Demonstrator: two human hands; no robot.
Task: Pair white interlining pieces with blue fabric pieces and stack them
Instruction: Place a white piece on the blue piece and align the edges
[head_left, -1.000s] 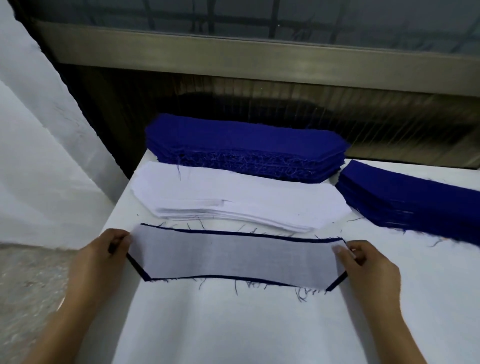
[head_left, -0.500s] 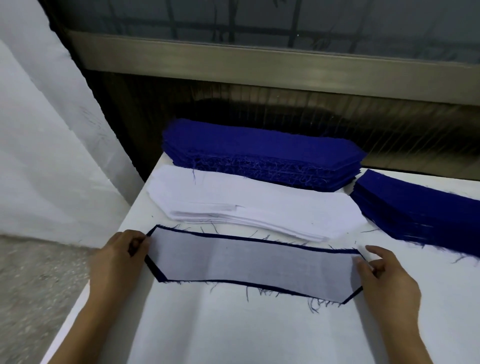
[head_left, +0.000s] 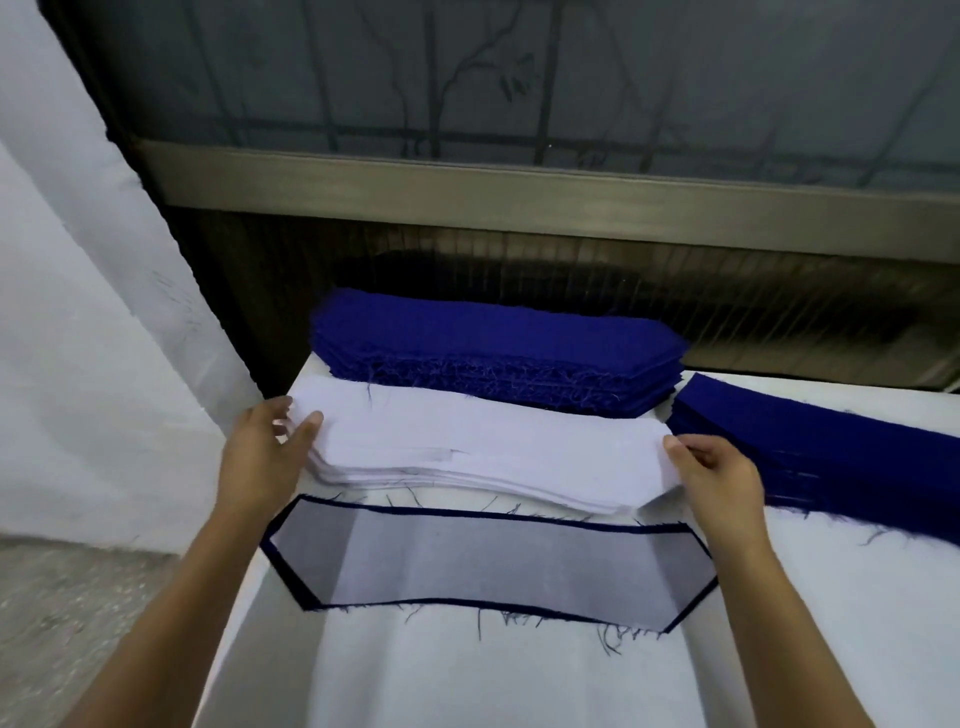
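1. White cloth covers the table (head_left: 467, 686) I am watching through the head camera.
2. Nearest the person, at 6 o'clock on the table, lies one paired piece (head_left: 488, 566): a white interlining sheet flat on a blue fabric piece. The blue shows only as a thin dark border with loose threads.
3. Just beyond it, toward 12 o'clock, sits the white interlining stack (head_left: 483, 447), a long low pile with its layers slightly fanned along the near edge.
4. Behind that, at 12 o'clock against the table's far edge, is a thick blue fabric stack (head_left: 493, 338) with frayed edges.
5. A second blue stack (head_left: 831, 457) lies at 2 o'clock and runs off toward the right side of the view.
6. The left hand (head_left: 260, 457) is at the 9 o'clock end of the white interlining stack. Its fingers are spread and touch the top sheets. Motion blur hides the fingertips, so I cannot tell whether they grip.
7. The right hand (head_left: 722, 478) is at the 3 o'clock end of the same stack. Its fingers are curled, and the thumb on top pinches the end of the upper sheets; the corner of the pile below it is turned up.
8. Beyond the table, at 12 o'clock, a metal window ledge (head_left: 519, 192) runs under dark glass.
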